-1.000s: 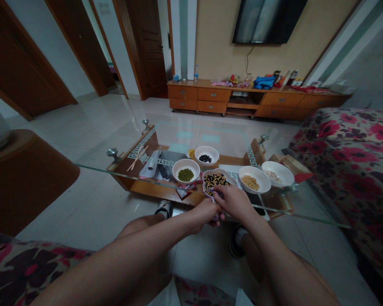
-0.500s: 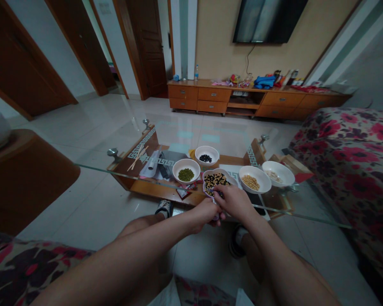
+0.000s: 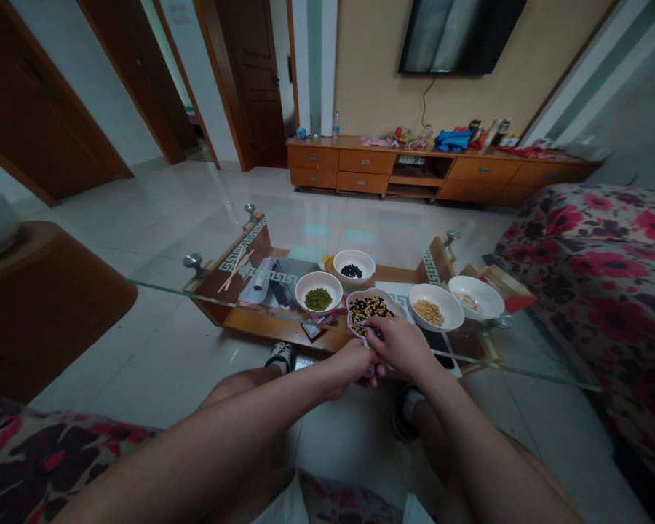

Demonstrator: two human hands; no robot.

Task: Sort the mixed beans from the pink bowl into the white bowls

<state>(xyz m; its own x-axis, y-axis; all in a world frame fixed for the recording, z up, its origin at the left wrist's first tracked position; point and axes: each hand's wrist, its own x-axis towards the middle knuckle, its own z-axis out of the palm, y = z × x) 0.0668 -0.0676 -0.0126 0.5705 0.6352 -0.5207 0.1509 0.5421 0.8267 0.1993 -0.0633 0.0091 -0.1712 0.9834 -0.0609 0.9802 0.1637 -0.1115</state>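
Observation:
A pale scalloped dish (image 3: pixel 397 308) holds mixed black and yellow beans (image 3: pixel 367 308) near the front edge of the glass table. My left hand (image 3: pixel 354 364) is closed at the dish's near end, around what looks like its pale purple handle. Over the dish's near side, my right hand (image 3: pixel 402 345) has its fingers drawn together at the beans; whether a bean is between them is too small to tell. Left of the dish is a white bowl of green beans (image 3: pixel 318 298). Behind it stands a bowl of black beans (image 3: pixel 352 271), and to the right a bowl of yellow beans (image 3: pixel 429 313).
Another white bowl (image 3: pixel 488 295) with a few pale pieces stands at the far right of the glass table (image 3: pixel 295 231). Chopsticks (image 3: pixel 234 271) lie to the left. A flowered sofa (image 3: pixel 589 247) is on the right, and a wooden TV cabinet (image 3: pixel 363 161) stands beyond.

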